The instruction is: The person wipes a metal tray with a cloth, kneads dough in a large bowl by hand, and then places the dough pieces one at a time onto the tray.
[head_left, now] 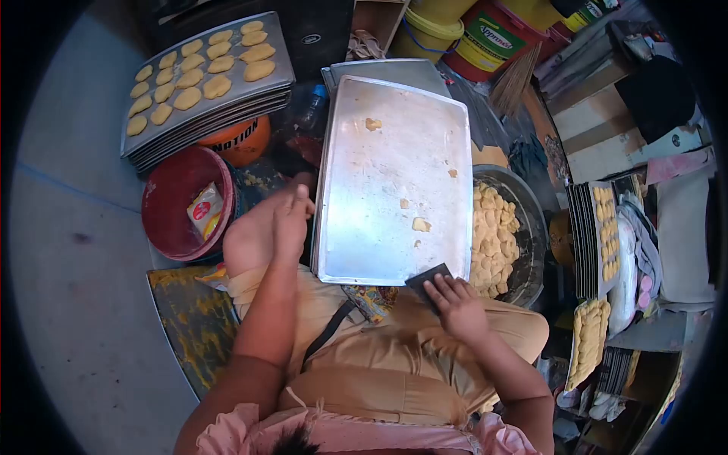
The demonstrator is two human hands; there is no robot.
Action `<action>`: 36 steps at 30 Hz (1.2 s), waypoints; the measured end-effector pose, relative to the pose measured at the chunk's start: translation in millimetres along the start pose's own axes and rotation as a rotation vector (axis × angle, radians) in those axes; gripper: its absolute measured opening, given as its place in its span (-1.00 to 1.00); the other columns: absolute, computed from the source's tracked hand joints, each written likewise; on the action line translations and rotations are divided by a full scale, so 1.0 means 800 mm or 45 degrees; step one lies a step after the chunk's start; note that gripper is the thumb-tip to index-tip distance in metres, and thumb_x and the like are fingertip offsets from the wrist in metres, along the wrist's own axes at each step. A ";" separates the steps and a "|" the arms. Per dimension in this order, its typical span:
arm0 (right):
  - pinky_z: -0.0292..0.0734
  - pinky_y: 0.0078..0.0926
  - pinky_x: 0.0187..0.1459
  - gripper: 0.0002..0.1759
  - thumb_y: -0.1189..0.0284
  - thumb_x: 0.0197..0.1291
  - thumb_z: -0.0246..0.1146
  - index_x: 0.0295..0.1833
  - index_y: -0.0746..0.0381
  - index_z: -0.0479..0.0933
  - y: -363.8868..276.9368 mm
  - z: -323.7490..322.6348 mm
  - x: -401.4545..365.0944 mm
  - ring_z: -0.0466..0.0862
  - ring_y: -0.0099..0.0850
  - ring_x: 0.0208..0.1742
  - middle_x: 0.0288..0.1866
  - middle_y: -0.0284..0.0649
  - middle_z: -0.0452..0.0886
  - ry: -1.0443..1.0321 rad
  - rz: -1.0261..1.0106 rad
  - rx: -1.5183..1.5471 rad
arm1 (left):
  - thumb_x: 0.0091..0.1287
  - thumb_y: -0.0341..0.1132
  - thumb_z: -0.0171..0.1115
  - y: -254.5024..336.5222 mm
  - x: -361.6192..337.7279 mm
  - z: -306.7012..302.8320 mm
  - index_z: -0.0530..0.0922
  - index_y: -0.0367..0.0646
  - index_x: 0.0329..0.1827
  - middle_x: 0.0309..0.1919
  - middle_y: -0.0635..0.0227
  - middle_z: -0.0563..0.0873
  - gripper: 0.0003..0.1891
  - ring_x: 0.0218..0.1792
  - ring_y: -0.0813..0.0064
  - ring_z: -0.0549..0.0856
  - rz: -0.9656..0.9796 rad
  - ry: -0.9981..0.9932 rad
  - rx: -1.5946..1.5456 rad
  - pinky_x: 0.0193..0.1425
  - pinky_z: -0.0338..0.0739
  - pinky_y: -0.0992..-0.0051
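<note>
A large metal baking tray [398,171] lies in front of me on top of other trays, with a few bits of dough stuck to its surface. At its near right edge, my right hand [460,309] grips a dark flat scraper [429,287], fingers pressed on its face. My left hand [291,224] is raised beside the tray's left edge, above my knee, seen edge-on with nothing visible in it. Its fingers point away from me, loosely bent. To the right of the tray, a big dark basin [535,227] holds many lumps of dough [494,235].
A stack of trays [284,91] at the upper left carries flat dough pieces. Below it stand an orange container [241,142] and a red tub [152,205] with a packet inside. Buckets [493,45] line the back. More loaded trays [582,243] stand at the right.
</note>
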State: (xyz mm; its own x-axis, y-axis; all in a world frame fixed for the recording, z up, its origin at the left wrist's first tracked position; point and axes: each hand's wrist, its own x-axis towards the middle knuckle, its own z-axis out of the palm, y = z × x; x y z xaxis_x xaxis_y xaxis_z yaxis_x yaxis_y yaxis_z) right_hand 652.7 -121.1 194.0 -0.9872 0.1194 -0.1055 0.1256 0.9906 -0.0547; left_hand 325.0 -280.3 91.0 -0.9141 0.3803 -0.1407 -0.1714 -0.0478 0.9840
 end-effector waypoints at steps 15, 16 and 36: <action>0.45 -0.26 0.30 -0.39 0.51 -0.01 0.30 0.27 0.20 0.51 0.118 0.029 0.261 0.51 -0.12 0.27 0.21 -0.11 0.54 0.293 -0.123 0.173 | 0.26 -0.31 0.37 -0.040 0.011 0.019 0.30 -0.29 0.40 0.34 -0.07 0.38 -0.33 0.36 -0.01 0.37 0.218 -0.319 0.549 0.47 0.22 0.20; 0.49 -0.26 0.25 -0.42 0.52 0.00 0.27 0.25 0.17 0.52 0.126 0.031 0.295 0.55 -0.13 0.20 0.16 -0.11 0.57 0.343 -0.068 0.227 | 0.26 -0.30 0.38 -0.039 0.012 0.019 0.30 -0.29 0.40 0.34 -0.07 0.37 -0.33 0.37 -0.01 0.37 0.223 -0.323 0.544 0.47 0.22 0.20; 0.10 -0.01 0.53 -0.27 0.38 0.16 0.20 0.46 0.36 0.26 -0.021 0.031 0.161 0.31 0.02 0.50 0.46 0.13 0.32 0.012 -0.258 0.290 | 0.47 -0.26 0.16 -0.039 0.017 0.015 0.53 -0.33 0.07 0.26 0.04 0.49 -0.71 0.29 0.16 0.47 -0.048 -0.254 0.194 0.41 0.28 0.33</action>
State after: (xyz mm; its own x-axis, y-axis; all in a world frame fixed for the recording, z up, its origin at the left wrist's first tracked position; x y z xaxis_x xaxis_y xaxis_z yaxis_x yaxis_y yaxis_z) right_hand 526.0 -123.9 157.0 -0.9951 -0.0779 -0.0607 -0.0566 0.9537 -0.2955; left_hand 322.6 -262.7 59.4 -0.8149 0.5547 -0.1681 -0.1326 0.1039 0.9857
